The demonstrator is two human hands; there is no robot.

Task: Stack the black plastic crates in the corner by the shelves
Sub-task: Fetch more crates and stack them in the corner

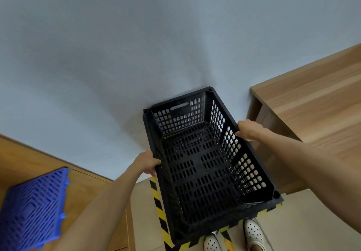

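A black perforated plastic crate fills the middle of the view, open side up, its far end against the pale wall. My left hand grips its left long rim, fingers curled over the edge. On the right long rim, my right hand holds on the same way. The crate sits over a rectangle of yellow-and-black striped floor tape; I cannot tell whether it rests on the floor or on another crate beneath it.
A wooden shelf unit stands close on the right. A lower wooden cabinet on the left carries a blue perforated plastic panel. My feet in white shoes stand just before the crate's near end.
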